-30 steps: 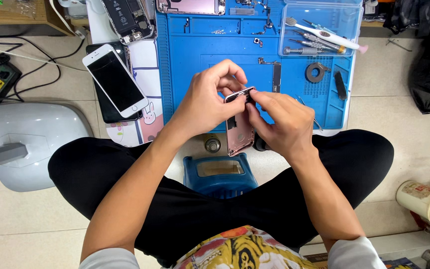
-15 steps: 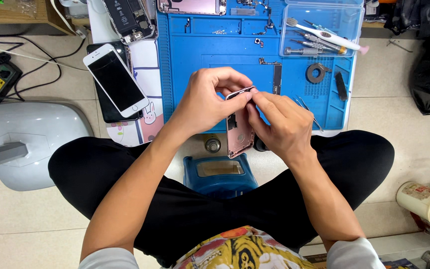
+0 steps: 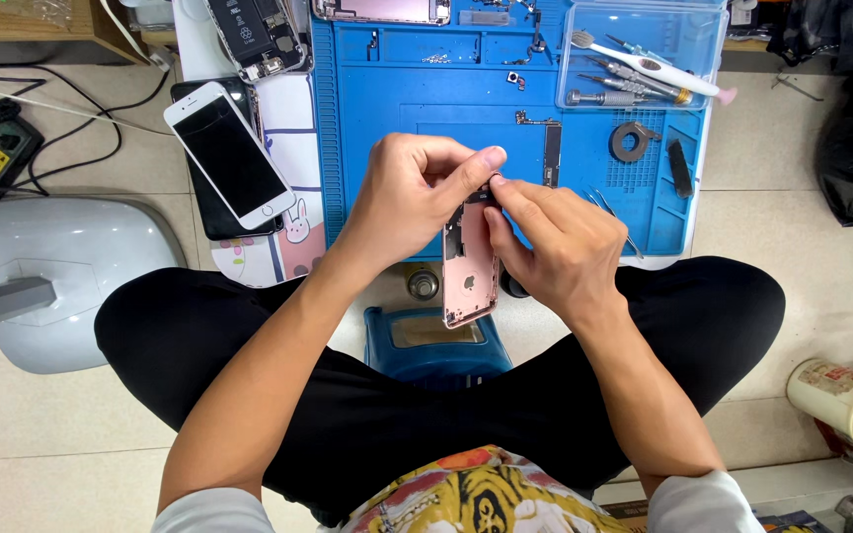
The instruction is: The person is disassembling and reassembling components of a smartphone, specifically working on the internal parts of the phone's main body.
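A blue box [image 3: 436,341] sits nearest, between the crossed legs. Above it the left hand [image 3: 412,192] and right hand [image 3: 555,247] hold a pink phone shell [image 3: 469,266] upright over the lap. Both hands' fingers pinch narrowly at its top edge, perhaps on a small part, too tiny to tell. Beyond lies the blue mat [image 3: 397,89] with a circuit board [image 3: 552,155]. A white phone [image 3: 229,155] rests to the left, and a clear tray [image 3: 688,30] of tools sits at the far right.
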